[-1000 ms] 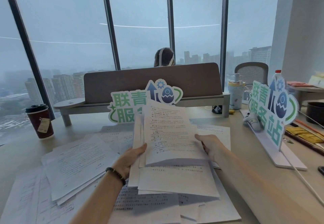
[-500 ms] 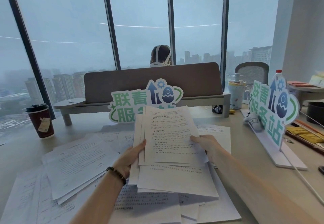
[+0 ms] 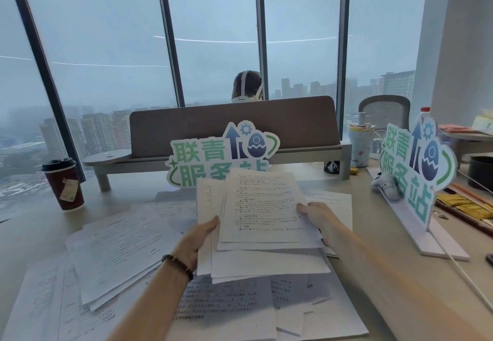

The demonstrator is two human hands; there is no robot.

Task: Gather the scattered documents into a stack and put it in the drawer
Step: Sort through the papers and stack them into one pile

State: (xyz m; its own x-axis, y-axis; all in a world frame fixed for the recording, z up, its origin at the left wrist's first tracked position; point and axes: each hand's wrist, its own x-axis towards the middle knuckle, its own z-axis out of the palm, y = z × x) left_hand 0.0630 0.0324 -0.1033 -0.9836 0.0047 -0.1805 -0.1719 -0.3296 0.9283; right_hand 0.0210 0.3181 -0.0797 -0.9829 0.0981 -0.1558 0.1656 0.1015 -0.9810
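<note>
A loose bundle of printed documents [image 3: 262, 218] is held up above the desk, its sheets fanned and uneven. My left hand [image 3: 198, 239] grips its left edge, with a beaded bracelet on the wrist. My right hand [image 3: 316, 216] grips its right edge. More scattered sheets [image 3: 120, 250] lie on the beige desk [image 3: 368, 236] to the left, and others [image 3: 240, 311] lie under my arms. One sheet [image 3: 333, 199] shows behind my right hand. No drawer is in view.
A red paper coffee cup [image 3: 64, 184] stands at the far left. A green sign [image 3: 221, 153] stands behind the papers, a second sign [image 3: 416, 172] at the right with a white cable. A desk divider [image 3: 232, 127] and a person's head lie beyond.
The held bundle has dropped lower and tilted flatter toward the desk, with both hands still on its edges. The sheets have spread a little.
</note>
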